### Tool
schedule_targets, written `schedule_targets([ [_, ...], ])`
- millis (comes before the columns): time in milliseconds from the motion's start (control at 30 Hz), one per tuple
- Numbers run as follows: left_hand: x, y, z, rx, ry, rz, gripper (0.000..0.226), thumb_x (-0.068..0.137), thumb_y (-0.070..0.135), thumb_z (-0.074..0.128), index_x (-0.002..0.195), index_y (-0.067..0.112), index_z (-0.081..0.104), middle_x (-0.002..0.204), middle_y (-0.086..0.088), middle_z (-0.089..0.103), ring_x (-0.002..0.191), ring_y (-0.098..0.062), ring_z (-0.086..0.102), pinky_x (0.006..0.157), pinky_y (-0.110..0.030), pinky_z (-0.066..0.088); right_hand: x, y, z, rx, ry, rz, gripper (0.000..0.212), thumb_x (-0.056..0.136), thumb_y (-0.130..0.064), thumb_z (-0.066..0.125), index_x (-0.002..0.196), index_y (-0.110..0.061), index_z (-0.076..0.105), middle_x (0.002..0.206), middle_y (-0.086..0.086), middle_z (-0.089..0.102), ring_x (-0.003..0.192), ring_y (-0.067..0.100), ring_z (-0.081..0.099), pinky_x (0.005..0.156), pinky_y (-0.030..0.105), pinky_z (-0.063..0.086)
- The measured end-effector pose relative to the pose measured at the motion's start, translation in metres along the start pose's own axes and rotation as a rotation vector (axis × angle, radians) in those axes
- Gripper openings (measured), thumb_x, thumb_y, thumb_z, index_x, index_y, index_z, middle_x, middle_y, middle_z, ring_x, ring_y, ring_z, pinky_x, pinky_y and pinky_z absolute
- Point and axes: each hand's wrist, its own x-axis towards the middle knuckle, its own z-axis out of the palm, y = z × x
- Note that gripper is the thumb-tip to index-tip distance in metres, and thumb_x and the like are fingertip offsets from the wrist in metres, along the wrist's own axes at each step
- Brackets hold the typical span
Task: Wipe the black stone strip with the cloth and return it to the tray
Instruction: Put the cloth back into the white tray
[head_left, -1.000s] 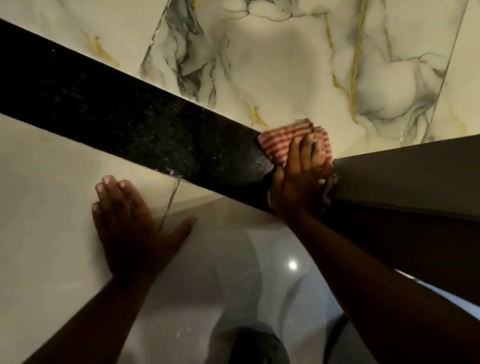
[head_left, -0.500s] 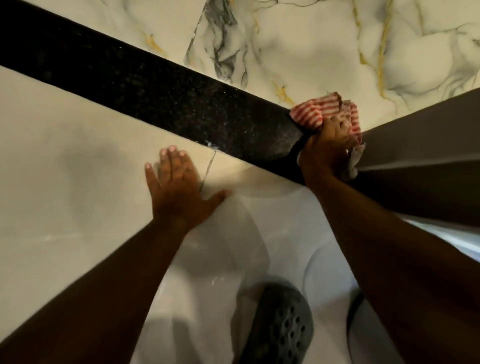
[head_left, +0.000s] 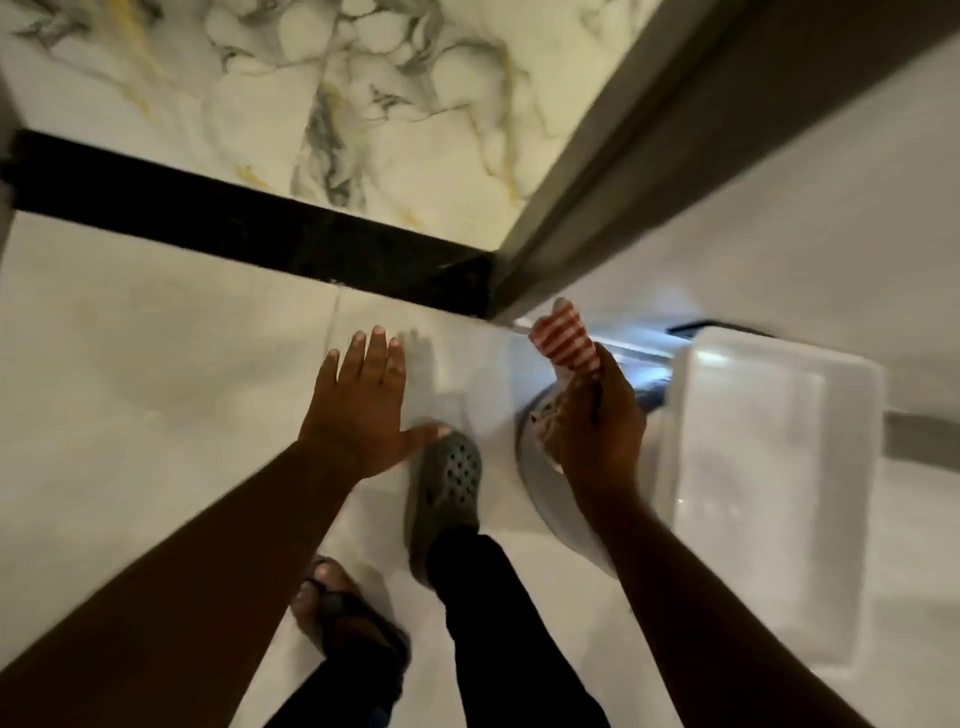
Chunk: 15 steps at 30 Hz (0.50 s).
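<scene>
Cloth is off the black stone strip and clear of it, bunched in the right hand, fingers curled shut around it with the red-and-white striped end poking out the far side of the fist. Right hand sits right of the strip's end, over a round white rim and just left of the white rectangular tray. Left hand is flat and open, fingers straight and close together, thumb splayed right; can't tell if the palm is pressing on the pale tile or just above it. Strip runs from far left diagonally toward centre, ending against the grey frame edge; marble-veined tile on its far side. Judgement: wiping looks finished or at least paused, since nothing is touching the strip. Strip surface is too dark and blurred to confirm it's clean. What's left is the return: cloth into the tray. Tray looks unoccupied and within easy reach to the right, so a short move plus a release should close it out. Feet in view near: grey clog, sandal.
</scene>
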Motion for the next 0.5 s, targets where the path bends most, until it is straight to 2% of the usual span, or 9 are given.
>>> schedule_targets([
  [67, -0.014, 0.054, -0.015, -0.014, 0.042, 0.1, 0.118, 0.079, 0.089, 0.013, 0.161, 0.008, -0.014, 0.169, -0.018, -0.021, 0.158, -0.035, -0.014, 0.128, -0.051, -0.003, -0.016, -0.007, -0.058, -0.042, 0.106, -0.005, 0.023, 0.104, -0.028, 0.037, 0.105, -0.026, 0.06, 0.07, 0.01, 0.057, 0.06, 0.026, 0.059, 0.054, 0.047, 0.054],
  [100, -0.018, 0.083, -0.02, -0.022, 0.066, 0.15, 0.116, 0.083, 0.088, 0.018, 0.161, 0.008, -0.014, 0.169, -0.018, -0.022, 0.158, -0.035, -0.014, 0.127, -0.05, -0.004, -0.022, -0.005, -0.086, -0.042, 0.161, -0.003, 0.022, 0.104, -0.029, 0.038, 0.105, -0.025, 0.059, 0.069, 0.01, 0.055, 0.06, 0.026, 0.056, 0.054, 0.051, 0.053],
  [200, -0.028, 0.161, -0.026, -0.063, 0.131, 0.273, 0.115, 0.085, 0.086, 0.027, 0.161, 0.01, -0.014, 0.169, -0.016, -0.022, 0.159, -0.033, -0.015, 0.128, -0.049, -0.003, -0.03, 0.009, -0.16, 0.016, 0.294, -0.01, 0.026, 0.1, -0.03, 0.042, 0.119, -0.019, 0.055, 0.06, 0.011, 0.046, 0.049, 0.023, 0.049, 0.044, 0.036, 0.047],
  [300, -0.028, 0.228, -0.017, -0.087, 0.145, 0.356, 0.12, 0.076, 0.09, 0.016, 0.161, 0.011, -0.015, 0.17, -0.014, -0.022, 0.158, -0.032, -0.016, 0.128, -0.047, -0.004, -0.022, 0.042, -0.217, -0.195, 0.383, 0.044, 0.035, 0.093, -0.03, 0.039, 0.126, -0.026, 0.05, 0.069, 0.007, 0.057, 0.059, 0.026, 0.058, 0.059, 0.051, 0.057],
  [367, -0.018, 0.264, -0.002, -0.051, 0.165, 0.386, 0.121, 0.077, 0.09, 0.017, 0.161, 0.009, -0.015, 0.17, -0.014, -0.021, 0.158, -0.031, -0.016, 0.127, -0.046, -0.006, -0.007, 0.076, -0.236, -0.251, 0.383, 0.071, 0.034, 0.083, -0.02, 0.042, 0.115, -0.027, 0.052, 0.069, 0.004, 0.058, 0.059, 0.028, 0.057, 0.06, 0.047, 0.056],
  [400, -0.011, 0.28, 0.006, -0.032, 0.167, 0.388, 0.12, 0.08, 0.089, 0.021, 0.161, 0.008, -0.015, 0.17, -0.014, -0.021, 0.158, -0.031, -0.016, 0.126, -0.045, -0.008, 0.002, 0.097, -0.239, -0.321, 0.375, 0.101, 0.039, 0.08, -0.012, 0.048, 0.116, -0.026, 0.052, 0.084, 0.006, 0.064, 0.072, 0.029, 0.062, 0.067, 0.044, 0.056],
  [433, -0.005, 0.294, 0.013, -0.007, 0.148, 0.384, 0.119, 0.082, 0.088, 0.024, 0.161, 0.008, -0.016, 0.17, -0.014, -0.022, 0.158, -0.031, -0.017, 0.126, -0.044, -0.01, 0.012, 0.122, -0.24, -0.453, 0.337, 0.159, 0.051, 0.081, -0.005, 0.055, 0.128, -0.023, 0.049, 0.111, 0.01, 0.065, 0.095, 0.029, 0.063, 0.082, 0.041, 0.054],
  [467, 0.0, 0.303, 0.021, 0.01, 0.123, 0.369, 0.118, 0.083, 0.088, 0.025, 0.161, 0.009, -0.017, 0.169, -0.013, -0.023, 0.158, -0.03, -0.018, 0.125, -0.044, -0.01, 0.017, 0.142, -0.233, -0.627, 0.245, 0.209, 0.061, 0.086, -0.002, 0.057, 0.142, -0.016, 0.038, 0.138, 0.016, 0.052, 0.122, 0.033, 0.053, 0.099, 0.043, 0.048],
  [500, 0.004, 0.311, 0.031, 0.019, 0.105, 0.342, 0.119, 0.083, 0.088, 0.026, 0.161, 0.01, -0.018, 0.169, -0.012, -0.024, 0.158, -0.03, -0.019, 0.126, -0.045, -0.01, 0.019, 0.164, -0.224, -0.736, 0.123, 0.226, 0.063, 0.096, -0.006, 0.051, 0.152, -0.008, 0.023, 0.154, 0.022, 0.032, 0.14, 0.038, 0.033, 0.113, 0.046, 0.035],
])
